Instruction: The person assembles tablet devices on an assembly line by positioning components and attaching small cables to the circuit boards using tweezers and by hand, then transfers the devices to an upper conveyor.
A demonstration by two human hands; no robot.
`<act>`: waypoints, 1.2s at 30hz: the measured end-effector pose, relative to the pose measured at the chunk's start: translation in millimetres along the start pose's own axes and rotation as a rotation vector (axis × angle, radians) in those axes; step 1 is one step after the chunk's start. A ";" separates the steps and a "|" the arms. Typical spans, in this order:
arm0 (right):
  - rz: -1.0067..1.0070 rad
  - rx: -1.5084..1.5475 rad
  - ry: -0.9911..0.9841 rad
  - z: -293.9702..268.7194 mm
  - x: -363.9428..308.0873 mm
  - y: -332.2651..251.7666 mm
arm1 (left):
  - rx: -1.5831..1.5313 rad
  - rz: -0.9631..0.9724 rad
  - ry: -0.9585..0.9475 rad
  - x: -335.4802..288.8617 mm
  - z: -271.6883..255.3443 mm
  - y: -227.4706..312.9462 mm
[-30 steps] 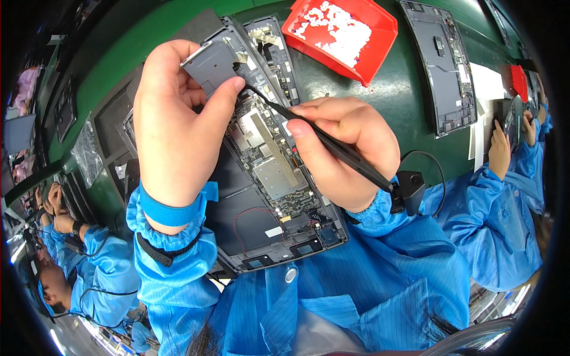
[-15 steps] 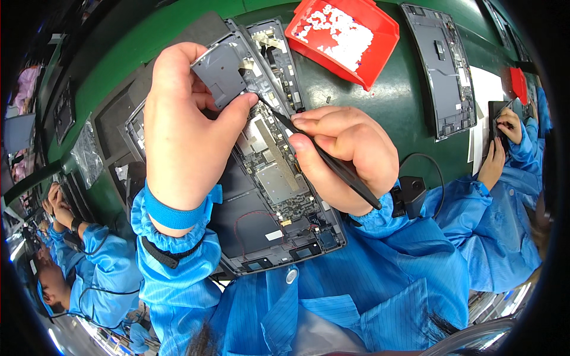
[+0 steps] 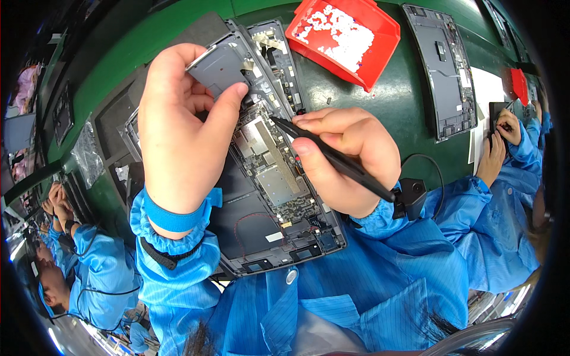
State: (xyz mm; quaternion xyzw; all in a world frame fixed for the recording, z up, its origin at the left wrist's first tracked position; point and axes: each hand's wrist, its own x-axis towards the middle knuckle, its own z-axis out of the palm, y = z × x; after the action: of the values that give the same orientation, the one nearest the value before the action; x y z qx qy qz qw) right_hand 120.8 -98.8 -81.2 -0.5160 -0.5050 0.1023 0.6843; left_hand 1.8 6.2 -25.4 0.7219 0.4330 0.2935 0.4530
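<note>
A grey opened device housing (image 3: 237, 207), with an exposed circuit board (image 3: 276, 187), lies tilted in front of me. My left hand (image 3: 187, 124) is closed on the grey panel (image 3: 221, 64) at its far end, thumb on top and the other fingers curled at its edge. Whether that panel is loose from the housing, I cannot tell. In my right hand (image 3: 353, 157) sits a slim black pen-like tool (image 3: 350, 169), pinched between thumb and fingers. Its pointed tip is over the upper board, near the housing's right edge. The left palm and wrist hide the housing's left side.
A red bin (image 3: 380, 59) of small white pieces stands beyond the housing. Similar opened units lie at the right (image 3: 442, 77) and behind mine (image 3: 276, 44). A black box-shaped device (image 3: 409, 196) with a cable sits by my right wrist. Co-workers' hands (image 3: 493, 157) work farther right and left.
The black tool's tip has drawn back from the left thumb, toward me and slightly right. My left thumb has shifted left on the panel, and the panel's near edge has tilted slightly.
</note>
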 end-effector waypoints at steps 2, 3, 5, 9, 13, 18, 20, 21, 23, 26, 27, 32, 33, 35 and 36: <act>0.050 0.033 0.031 0.1 -0.9 0.2 | -0.103 0.019 0.054 2.0 -0.4 0.0; 0.096 0.072 0.035 -0.9 -0.6 -0.8 | -0.094 0.003 0.008 3.2 -3.2 2.0; 0.144 0.111 0.042 -0.8 1.5 -5.1 | -0.084 -0.013 -0.040 5.2 -6.5 3.6; 0.324 0.376 0.154 -6.2 7.9 -6.7 | -0.342 0.007 -0.067 4.7 -8.3 9.6; 0.471 0.341 0.051 -12.5 14.7 -7.7 | -0.416 -0.034 -0.087 2.8 -10.4 11.2; 0.615 0.631 0.130 -13.5 18.7 -6.9 | -0.418 -0.027 -0.085 3.0 -10.7 9.5; 0.657 0.689 0.147 -11.9 18.5 -5.8 | -0.405 -0.021 -0.078 2.4 -10.4 10.3; 0.657 0.689 0.146 -11.7 17.7 -5.0 | -0.414 -0.018 -0.082 1.9 -9.9 10.8; 0.601 0.635 0.123 -11.1 16.1 -3.7 | -0.424 -0.013 -0.084 0.8 -9.8 11.5; 0.591 0.635 0.109 -9.8 14.7 -4.8 | -0.407 -0.006 -0.081 -1.6 -11.1 11.7; 0.588 0.637 0.106 -8.9 14.3 -5.1 | -0.406 -0.001 -0.082 -2.5 -11.5 11.5; 0.584 0.655 0.109 -4.9 14.3 -6.7 | -0.402 0.004 -0.082 -4.2 -14.8 10.8; 0.586 0.654 0.111 -4.4 14.5 -7.5 | -0.401 0.002 -0.080 -3.9 -15.2 11.0; 0.591 0.641 0.126 -5.2 14.0 -8.0 | -0.397 0.000 -0.077 -3.9 -13.7 11.1; 0.592 0.644 0.124 -6.9 13.6 -7.8 | -0.395 0.000 -0.081 -4.2 -12.1 10.8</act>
State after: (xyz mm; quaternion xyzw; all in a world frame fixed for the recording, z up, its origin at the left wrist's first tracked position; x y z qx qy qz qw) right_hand 129.7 -97.4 -66.7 -0.4041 -0.2355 0.4149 0.7805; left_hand -6.1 5.0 -10.7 0.6301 0.3484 0.3435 0.6030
